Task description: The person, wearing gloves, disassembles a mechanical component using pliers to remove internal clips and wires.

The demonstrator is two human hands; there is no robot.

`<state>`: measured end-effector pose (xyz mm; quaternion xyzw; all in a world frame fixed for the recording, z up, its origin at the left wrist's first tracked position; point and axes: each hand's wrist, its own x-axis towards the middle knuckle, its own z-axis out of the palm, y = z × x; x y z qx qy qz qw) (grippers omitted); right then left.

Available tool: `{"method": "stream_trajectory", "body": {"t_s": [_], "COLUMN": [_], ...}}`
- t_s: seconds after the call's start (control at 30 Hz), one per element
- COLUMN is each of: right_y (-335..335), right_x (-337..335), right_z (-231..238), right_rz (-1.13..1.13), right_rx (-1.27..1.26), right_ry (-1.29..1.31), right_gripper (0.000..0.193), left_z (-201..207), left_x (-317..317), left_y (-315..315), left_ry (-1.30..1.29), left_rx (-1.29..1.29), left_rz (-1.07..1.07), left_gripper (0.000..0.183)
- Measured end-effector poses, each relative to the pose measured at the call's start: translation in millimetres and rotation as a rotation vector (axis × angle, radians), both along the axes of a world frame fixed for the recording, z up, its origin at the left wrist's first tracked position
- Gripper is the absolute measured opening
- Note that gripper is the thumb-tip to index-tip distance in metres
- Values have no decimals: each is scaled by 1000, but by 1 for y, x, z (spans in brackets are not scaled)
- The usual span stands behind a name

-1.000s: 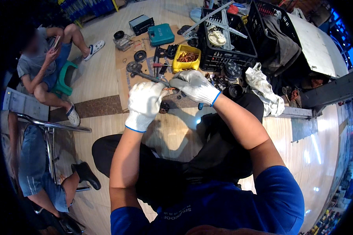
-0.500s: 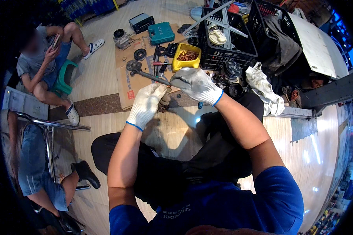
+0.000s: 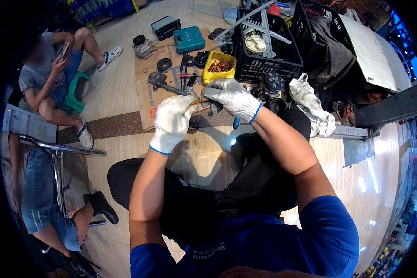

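Observation:
My left hand (image 3: 173,119) and my right hand (image 3: 233,98) both wear white knit gloves with blue cuffs. A thin copper-coloured piece (image 3: 199,101) spans the short gap between them, pinched by the fingers of each hand. Its exact kind is too small to make out. Just beyond my hands is a yellow cut-open container (image 3: 206,75) holding many copper-coloured pieces (image 3: 221,66). A dark metal rod with a rounded end (image 3: 157,78) lies on the cardboard (image 3: 145,99), its near end running behind my left hand.
Tools, a screwdriver with a red handle (image 3: 186,75), a black ring (image 3: 164,65) and a teal case (image 3: 190,39) lie on the cardboard. Black crates (image 3: 289,69) and a white cloth (image 3: 308,104) stand right. Two seated people (image 3: 48,74) are at left.
My hands have drawn slightly apart, and the copper-coloured piece now shows between them. My left hand has turned a little; the surroundings have not moved.

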<state>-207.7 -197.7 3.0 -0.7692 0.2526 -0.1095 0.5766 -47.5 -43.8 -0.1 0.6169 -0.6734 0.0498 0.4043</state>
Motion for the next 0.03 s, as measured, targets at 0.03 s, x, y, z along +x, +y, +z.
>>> {"method": "stream_trajectory", "body": {"t_s": [0.03], "right_y": [-1], "right_x": [3], "right_z": [-3], "right_rz": [-34], "right_rx": [123], "right_ry": [76], "right_gripper": [37], "left_z": [0], "left_x": [0], "left_y": [0], "left_ry": [-1], "left_rx": [-1], "left_rz": [0], "left_gripper": [16]}}
